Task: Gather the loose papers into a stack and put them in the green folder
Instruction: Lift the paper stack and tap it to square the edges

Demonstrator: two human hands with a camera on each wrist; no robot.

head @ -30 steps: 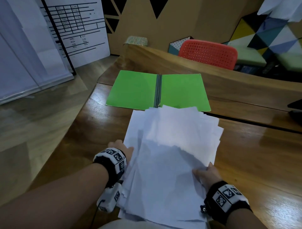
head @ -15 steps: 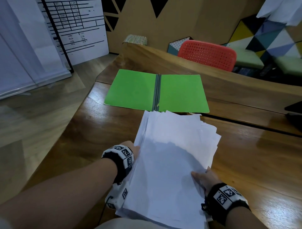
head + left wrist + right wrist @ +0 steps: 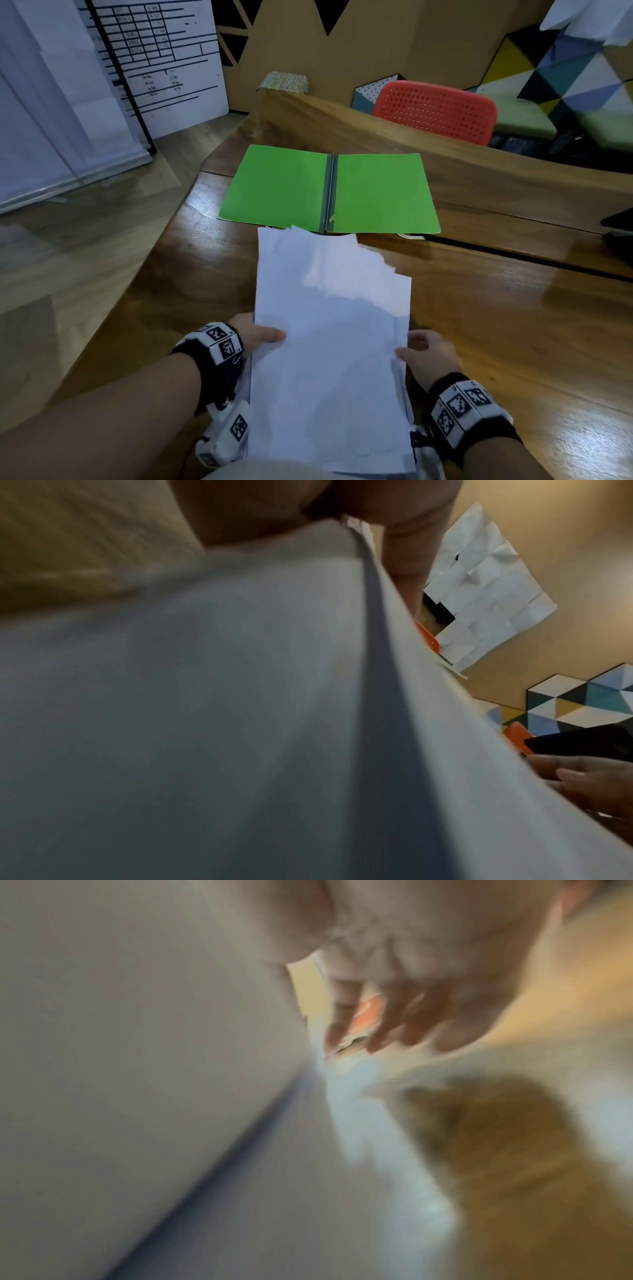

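A stack of white papers is held between both hands in front of me, its top edges still ragged. My left hand grips the stack's left edge with the thumb on top. My right hand grips the right edge, thumb over the sheets. Beyond the stack, the green folder lies open flat on the wooden table, spine in the middle. In the left wrist view the papers fill the frame under my left thumb. The right wrist view is blurred, showing my right fingers beside the papers.
A raised wooden ledge runs behind the folder. A red perforated chair stands beyond it. A dark object sits at the table's right edge. The table's left edge drops to the floor.
The fanned-out sheets have been drawn together into a narrower, tidier stack. Both hands shifted inward and now hold the stack's two side edges.
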